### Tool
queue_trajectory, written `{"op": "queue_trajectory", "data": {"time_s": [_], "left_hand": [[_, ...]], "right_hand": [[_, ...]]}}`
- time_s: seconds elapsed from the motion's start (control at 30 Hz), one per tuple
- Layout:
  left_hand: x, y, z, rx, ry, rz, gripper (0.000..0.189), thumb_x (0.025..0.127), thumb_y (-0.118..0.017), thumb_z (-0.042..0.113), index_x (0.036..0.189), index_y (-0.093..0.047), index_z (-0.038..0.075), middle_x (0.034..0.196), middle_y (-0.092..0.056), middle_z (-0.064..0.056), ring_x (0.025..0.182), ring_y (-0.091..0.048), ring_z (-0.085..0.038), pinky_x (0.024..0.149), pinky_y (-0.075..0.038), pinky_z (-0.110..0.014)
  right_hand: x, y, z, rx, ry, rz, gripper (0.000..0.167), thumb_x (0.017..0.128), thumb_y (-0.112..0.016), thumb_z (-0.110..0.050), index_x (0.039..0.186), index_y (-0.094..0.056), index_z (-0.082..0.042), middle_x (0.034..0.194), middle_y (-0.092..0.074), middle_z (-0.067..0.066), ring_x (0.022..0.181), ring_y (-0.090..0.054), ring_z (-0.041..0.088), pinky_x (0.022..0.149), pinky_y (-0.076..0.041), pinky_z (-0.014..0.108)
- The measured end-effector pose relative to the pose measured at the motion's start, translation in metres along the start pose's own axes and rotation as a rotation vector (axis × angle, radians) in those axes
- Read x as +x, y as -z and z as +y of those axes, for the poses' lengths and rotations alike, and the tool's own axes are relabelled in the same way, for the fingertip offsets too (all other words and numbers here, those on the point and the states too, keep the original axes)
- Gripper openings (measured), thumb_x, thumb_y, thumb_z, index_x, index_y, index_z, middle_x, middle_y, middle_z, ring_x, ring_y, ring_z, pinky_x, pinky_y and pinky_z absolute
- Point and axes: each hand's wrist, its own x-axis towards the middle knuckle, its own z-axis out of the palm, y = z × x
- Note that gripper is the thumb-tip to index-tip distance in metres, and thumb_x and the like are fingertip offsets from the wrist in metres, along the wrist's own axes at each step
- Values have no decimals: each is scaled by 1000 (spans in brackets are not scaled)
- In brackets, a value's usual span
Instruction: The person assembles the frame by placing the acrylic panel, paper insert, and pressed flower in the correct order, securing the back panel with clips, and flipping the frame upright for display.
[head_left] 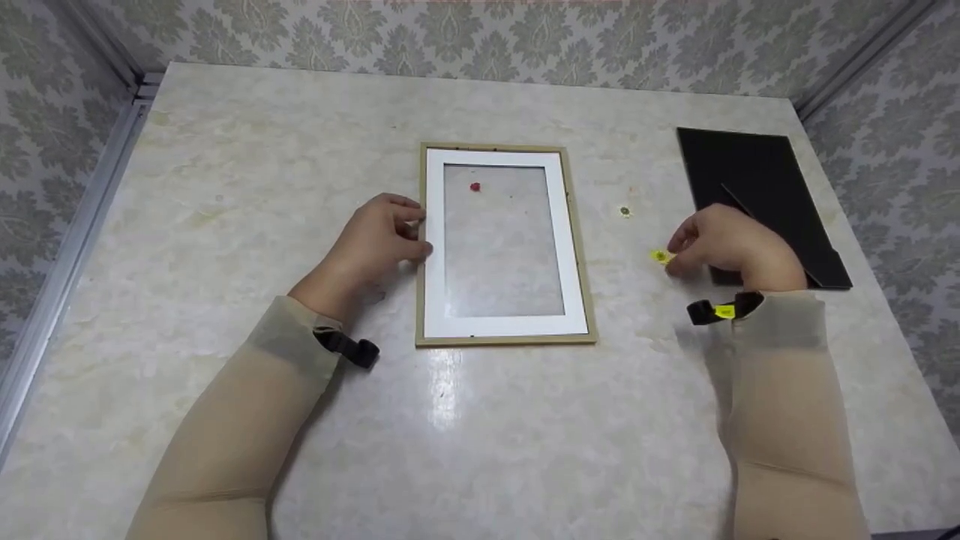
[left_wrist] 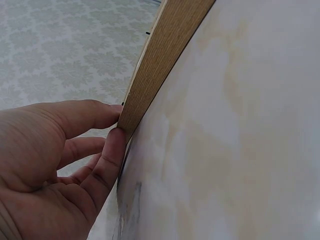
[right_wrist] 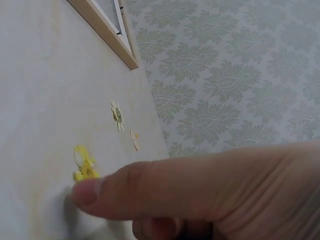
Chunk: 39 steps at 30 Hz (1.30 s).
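Note:
A wooden picture frame point(head_left: 590, 300) with a white mat point(head_left: 495, 327) and a clear pane point(head_left: 502, 247) lies flat on the table. My left hand point(head_left: 375, 238) pinches its left edge; in the left wrist view, the thumb and a finger meet the wooden side point(left_wrist: 155, 55). To the right of the frame, my right hand point(head_left: 724, 244) holds a yellow pressed flower point(head_left: 659, 256) at its fingertips, low over the table. The right wrist view shows the flower's petals point(right_wrist: 85, 162) beyond the thumb; the other fingertips are hidden. A small red flower point(head_left: 475, 187) lies within the mat opening, upper left.
A white pressed flower point(head_left: 625, 212) lies between the frame and my right hand, with a small orange one point(right_wrist: 134, 140) beyond it. The black backing board point(head_left: 739, 157) with its stand lies at the right. Patterned wall panels point(head_left: 450, 34) border the marbled table point(head_left: 300, 112).

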Motion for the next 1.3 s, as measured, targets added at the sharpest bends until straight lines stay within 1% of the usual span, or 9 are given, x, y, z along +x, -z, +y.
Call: {"op": "queue_trajectory", "data": {"time_s": [0.1, 0.27, 0.37, 0.47, 0.53, 0.7, 0.87, 1.03, 1.3], "left_hand": [[-2, -1, 0, 2, 11, -12, 63, 97, -83, 7, 156, -63, -6, 166, -52, -15, 130, -69, -27, 96, -54, -24], [-3, 1, 1, 16, 4, -4, 62, 97, -82, 7, 154, -64, -7, 165, -53, -17, 128, -69, -28, 94, -53, -22], [-2, 4, 2, 23, -5, 8, 61, 97, -82, 6, 153, -65, -7, 164, -54, -17, 127, -69, -28, 93, -53, -21], [-2, 5, 1, 22, -3, 14, 61, 96, -82, 6, 153, -66, -6, 163, -54, -17, 127, -68, -27, 92, -52, -21], [-3, 5, 0, 19, 1, 14, 61, 96, -82, 7, 153, -66, -6, 163, -54, -15, 128, -67, -27, 95, -53, -23], [-4, 4, 0, 13, -1, 10, 61, 96, -81, 8, 154, -65, -6, 164, -54, -15, 131, -67, -28, 103, -53, -32], [-3, 4, 2, 16, -7, 8, 61, 96, -81, 7, 154, -65, -6, 163, -54, -16, 129, -67, -27, 96, -53, -24], [-2, 2, 2, 4, -13, 11, 61, 96, -81, 7, 153, -65, -6, 162, -54, -17, 127, -67, -26, 89, -52, -16], [-1, -1, 0, 2, -13, 10, 61, 96, -81, 7, 154, -65, -6, 163, -54, -16, 128, -67, -26, 97, -53, -24]], "right_hand": [[-3, -11, 3, 3, 24, 36, 49, 92, -94, -31, 132, -81, -5, 134, -78, 19, 112, -71, 33, 92, -61, 50], [-5, -26, 7, 31, 39, 114, 50, 93, -93, -36, 134, -82, -9, 129, -80, 16, 102, -71, 28, 74, -59, 32], [-4, -27, 6, 30, 47, 146, 47, 94, -93, -35, 134, -84, -12, 132, -82, 16, 109, -74, 31, 79, -61, 37], [-3, -26, 3, 14, 66, 160, 44, 95, -92, -34, 132, -85, -12, 133, -83, 16, 120, -75, 36, 95, -63, 49], [-3, -25, 1, -2, 86, 176, 40, 96, -91, -33, 129, -87, -12, 130, -84, 15, 120, -75, 35, 98, -60, 48], [-4, -25, 2, -24, 106, 204, 28, 97, -88, -33, 118, -91, -15, 121, -87, 13, 110, -77, 31, 87, -55, 37], [-3, -26, 4, -28, 90, 193, 25, 98, -87, -33, 115, -92, -15, 119, -88, 11, 112, -79, 34, 90, -57, 39], [-4, -27, 3, -22, 70, 206, 24, 98, -86, -34, 113, -92, -16, 115, -88, 10, 109, -79, 32, 87, -57, 37], [-6, -27, 5, -47, 73, 204, 26, 102, -83, -37, 113, -92, -15, 112, -88, 11, 105, -80, 29, 83, -58, 34]]}}
